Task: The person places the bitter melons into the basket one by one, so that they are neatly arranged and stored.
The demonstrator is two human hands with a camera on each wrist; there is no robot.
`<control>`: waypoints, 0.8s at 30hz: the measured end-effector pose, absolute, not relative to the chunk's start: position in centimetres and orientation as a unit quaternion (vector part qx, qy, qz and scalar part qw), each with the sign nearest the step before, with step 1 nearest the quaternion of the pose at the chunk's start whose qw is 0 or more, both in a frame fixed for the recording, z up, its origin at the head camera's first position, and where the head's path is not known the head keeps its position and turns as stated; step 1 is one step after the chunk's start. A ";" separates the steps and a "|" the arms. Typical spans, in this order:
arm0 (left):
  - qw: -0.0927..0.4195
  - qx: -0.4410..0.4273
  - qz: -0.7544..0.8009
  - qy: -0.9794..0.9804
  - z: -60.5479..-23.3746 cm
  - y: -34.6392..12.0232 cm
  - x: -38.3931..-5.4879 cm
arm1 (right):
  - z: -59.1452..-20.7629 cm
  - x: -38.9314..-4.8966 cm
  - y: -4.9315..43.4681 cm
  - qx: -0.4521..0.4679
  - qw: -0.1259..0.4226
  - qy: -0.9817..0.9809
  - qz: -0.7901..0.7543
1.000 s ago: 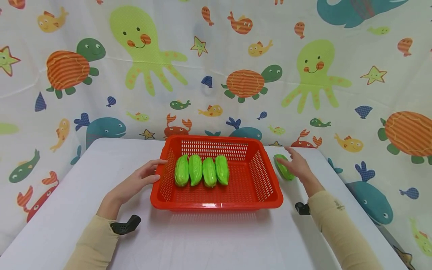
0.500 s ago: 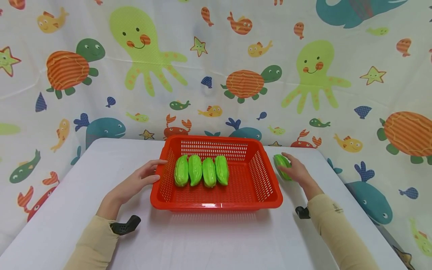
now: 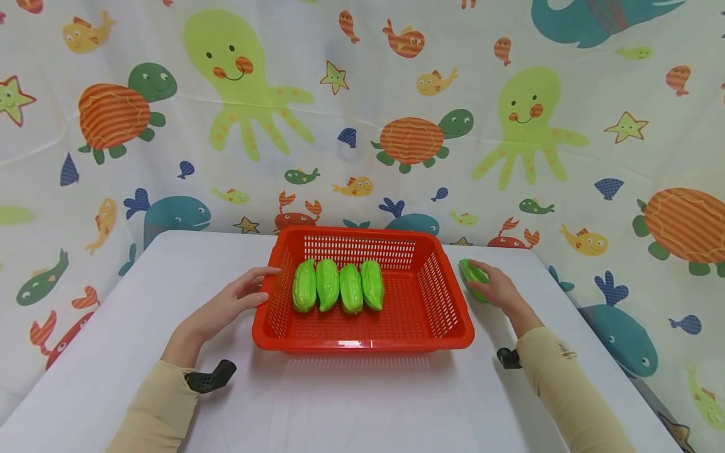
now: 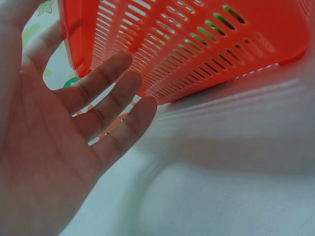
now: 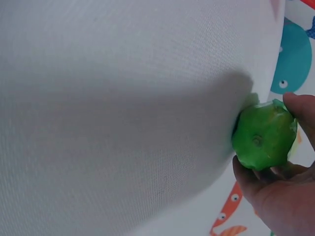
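My right hand (image 3: 503, 290) is at the table's right rear, gripping a bright green ridged bitter melon (image 3: 472, 272). In the right wrist view the thumb and fingers curve round the sides of this melon (image 5: 265, 136), whose blunt lobed end faces the camera. A red plastic basket (image 3: 362, 345) with slotted walls stands mid-table. Several similar bitter melons (image 3: 351, 292) lie side by side in its left half. At the basket's left side is my left hand (image 3: 226, 307), fingers loosely bent and fingertips at the rim. The left wrist view shows that palm (image 4: 44, 147) beside the slotted wall.
A white cloth covers the table (image 3: 362, 409). Behind and at both sides hangs a curtain (image 3: 351, 94) printed with sea animals. Black wrist cameras sit under the left cuff (image 3: 212, 379) and the right cuff (image 3: 508, 358). The basket's right half shows bare bottom.
My right hand has come down onto the bitter melon to the right of the basket, its fingers closing round it. The left hand and basket have stayed in place.
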State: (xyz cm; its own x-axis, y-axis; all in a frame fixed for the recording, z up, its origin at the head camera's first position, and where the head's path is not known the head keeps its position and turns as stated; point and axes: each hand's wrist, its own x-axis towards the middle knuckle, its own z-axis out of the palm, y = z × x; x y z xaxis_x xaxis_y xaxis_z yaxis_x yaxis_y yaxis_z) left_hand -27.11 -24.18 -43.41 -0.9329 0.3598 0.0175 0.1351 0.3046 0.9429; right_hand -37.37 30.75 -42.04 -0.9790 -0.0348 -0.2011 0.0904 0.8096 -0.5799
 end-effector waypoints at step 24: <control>0.093 0.154 0.564 0.806 -43.5 -24.1 -27.0 | -41.0 -36.7 30.7 0.017 0.104 0.944 -0.314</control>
